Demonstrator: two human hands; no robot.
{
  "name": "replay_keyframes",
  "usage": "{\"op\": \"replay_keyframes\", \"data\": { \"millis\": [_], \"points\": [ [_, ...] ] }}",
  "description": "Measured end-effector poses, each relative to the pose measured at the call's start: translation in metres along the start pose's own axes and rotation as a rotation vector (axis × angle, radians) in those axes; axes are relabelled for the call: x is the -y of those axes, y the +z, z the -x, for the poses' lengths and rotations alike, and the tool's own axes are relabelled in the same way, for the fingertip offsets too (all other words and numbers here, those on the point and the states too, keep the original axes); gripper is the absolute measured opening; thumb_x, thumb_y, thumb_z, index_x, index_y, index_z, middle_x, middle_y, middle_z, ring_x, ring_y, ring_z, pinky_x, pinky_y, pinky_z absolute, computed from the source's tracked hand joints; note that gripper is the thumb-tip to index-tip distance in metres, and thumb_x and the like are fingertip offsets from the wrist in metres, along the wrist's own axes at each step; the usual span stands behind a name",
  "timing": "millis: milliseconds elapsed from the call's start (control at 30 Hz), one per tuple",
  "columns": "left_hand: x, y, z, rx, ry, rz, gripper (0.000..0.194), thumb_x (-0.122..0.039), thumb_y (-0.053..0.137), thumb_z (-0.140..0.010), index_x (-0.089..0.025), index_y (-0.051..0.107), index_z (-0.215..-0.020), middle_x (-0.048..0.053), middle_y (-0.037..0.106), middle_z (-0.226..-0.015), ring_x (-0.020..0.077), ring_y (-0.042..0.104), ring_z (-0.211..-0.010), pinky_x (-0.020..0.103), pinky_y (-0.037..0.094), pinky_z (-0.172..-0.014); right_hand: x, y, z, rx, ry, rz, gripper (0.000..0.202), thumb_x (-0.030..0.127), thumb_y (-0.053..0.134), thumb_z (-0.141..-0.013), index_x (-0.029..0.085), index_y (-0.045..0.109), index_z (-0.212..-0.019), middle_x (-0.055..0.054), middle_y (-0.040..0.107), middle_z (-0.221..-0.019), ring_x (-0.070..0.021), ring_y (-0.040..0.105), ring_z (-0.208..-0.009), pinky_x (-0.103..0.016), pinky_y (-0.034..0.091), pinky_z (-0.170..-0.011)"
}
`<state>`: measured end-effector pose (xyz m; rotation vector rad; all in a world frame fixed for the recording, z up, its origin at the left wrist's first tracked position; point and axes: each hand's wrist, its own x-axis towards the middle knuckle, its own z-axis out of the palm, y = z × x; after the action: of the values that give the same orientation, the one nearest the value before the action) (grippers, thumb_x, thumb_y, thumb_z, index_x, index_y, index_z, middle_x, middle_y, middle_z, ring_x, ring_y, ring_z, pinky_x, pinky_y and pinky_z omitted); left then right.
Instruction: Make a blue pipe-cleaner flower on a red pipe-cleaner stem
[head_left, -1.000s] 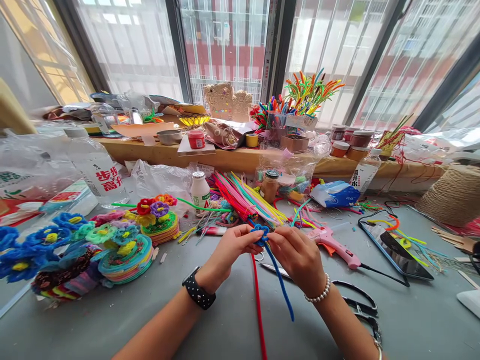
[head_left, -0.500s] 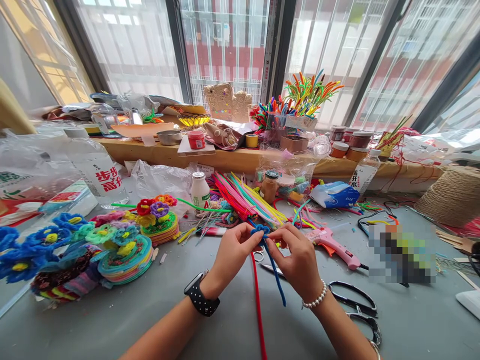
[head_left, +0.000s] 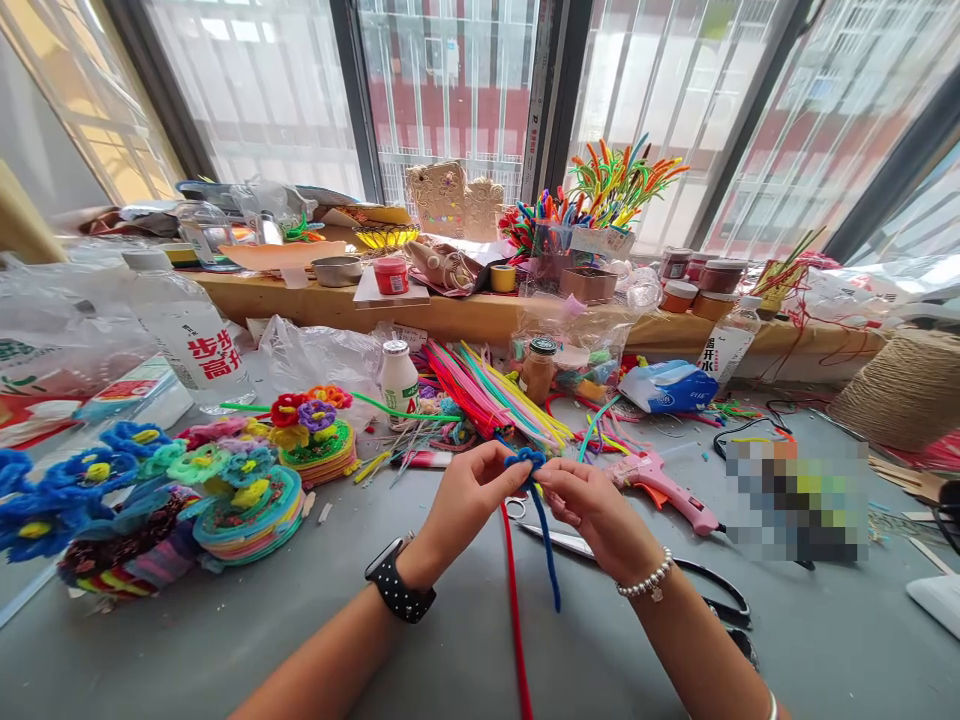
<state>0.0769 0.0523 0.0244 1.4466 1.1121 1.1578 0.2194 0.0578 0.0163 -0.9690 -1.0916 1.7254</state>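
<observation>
Both hands meet at the middle of the grey table. A small looped blue pipe cleaner (head_left: 553,560) has its loops up between the fingertips, with one straight end hanging down. My left hand (head_left: 470,500), a dark watch on its wrist, pinches the loops from the left. From the right, my right hand (head_left: 592,505), with a beaded bracelet, pinches the same loops between thumb and finger. Below them a red pipe cleaner (head_left: 515,620) runs down toward the front edge.
Scissors (head_left: 720,590) and a pink glue gun (head_left: 675,495) lie right of the hands. Pipe-cleaner flowers (head_left: 247,515) stand at left. Behind are a white bottle (head_left: 399,380), a pipe-cleaner bundle (head_left: 480,390) and a twine spool (head_left: 900,390).
My right hand has turned, and its wrist has shifted slightly right, covering more of the scissors. The hanging blue end has swung a little left. My left hand keeps its pinch.
</observation>
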Motion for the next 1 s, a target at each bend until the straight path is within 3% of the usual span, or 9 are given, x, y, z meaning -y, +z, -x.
{"op": "replay_keyframes", "data": {
  "millis": [100, 333, 633, 800, 900, 1000],
  "points": [
    [-0.0001, -0.0015, -0.0019, 0.028, -0.103, 0.157, 0.02, -0.032, 0.058, -0.066, -0.013, 0.052, -0.062, -0.002, 0.052, -0.059, 0.0102, 0.052, -0.057, 0.022, 0.042, -0.056, 0.0018, -0.0044, -0.0007, 0.057, -0.064, 0.055, 0.02, 0.032, 0.061, -0.066, 0.013, 0.054, -0.064, 0.003, 0.04, -0.058, -0.0049, 0.027, -0.049, -0.02, 0.015, -0.043],
    [0.0009, -0.0036, -0.0033, 0.057, -0.14, 0.247, 0.018, -0.03, 0.059, -0.066, -0.013, 0.053, -0.062, -0.001, 0.053, -0.059, 0.0102, 0.053, -0.056, 0.022, 0.042, -0.056, 0.0001, -0.0063, -0.0023, 0.075, -0.122, 0.111, 0.022, 0.034, 0.062, -0.067, 0.014, 0.052, -0.064, 0.005, 0.034, -0.054, -0.0043, 0.024, -0.047, -0.021, 0.013, -0.042],
    [-0.0016, -0.0031, -0.0035, 0.12, -0.192, 0.235, 0.019, -0.031, 0.059, -0.066, -0.012, 0.055, -0.066, -0.001, 0.054, -0.062, 0.0097, 0.052, -0.058, 0.023, 0.042, -0.06, 0.0025, -0.0081, -0.0019, -0.039, -0.312, 0.366, 0.023, 0.036, 0.053, -0.074, 0.015, 0.051, -0.064, 0.004, 0.041, -0.056, -0.0058, 0.032, -0.049, -0.019, 0.026, -0.044],
    [0.0005, -0.005, -0.0044, 0.151, -0.259, 0.337, 0.021, -0.031, 0.059, -0.066, -0.012, 0.053, -0.062, -0.001, 0.051, -0.058, 0.008, 0.048, -0.053, 0.022, 0.042, -0.055, 0.0081, -0.0109, 0.0027, -0.163, -0.66, 0.726, 0.013, 0.026, 0.053, -0.074, 0.018, 0.057, -0.083, -0.003, 0.052, -0.082, -0.0086, 0.042, -0.056, -0.021, 0.036, -0.048],
    [0.0016, -0.0055, -0.0042, 0.181, -0.272, 0.348, 0.02, -0.031, 0.06, -0.065, -0.012, 0.054, -0.062, -0.001, 0.05, -0.059, 0.0079, 0.048, -0.053, 0.022, 0.041, -0.055, 0.0083, -0.0104, 0.005, -0.173, -0.826, 0.88, 0.012, 0.021, 0.052, -0.075, 0.02, 0.06, -0.083, -0.003, 0.051, -0.083, -0.0101, 0.045, -0.06, -0.022, 0.039, -0.05],
    [0.0018, -0.0053, -0.0038, 0.176, -0.252, 0.32, 0.021, -0.032, 0.06, -0.065, -0.011, 0.055, -0.063, -0.001, 0.051, -0.06, 0.0087, 0.05, -0.054, 0.023, 0.041, -0.056, 0.0064, -0.0093, 0.0054, -0.184, -0.887, 0.923, 0.011, 0.02, 0.051, -0.075, 0.021, 0.062, -0.079, -0.004, 0.052, -0.079, -0.0134, 0.049, -0.067, -0.024, 0.04, -0.052]
  ]
}}
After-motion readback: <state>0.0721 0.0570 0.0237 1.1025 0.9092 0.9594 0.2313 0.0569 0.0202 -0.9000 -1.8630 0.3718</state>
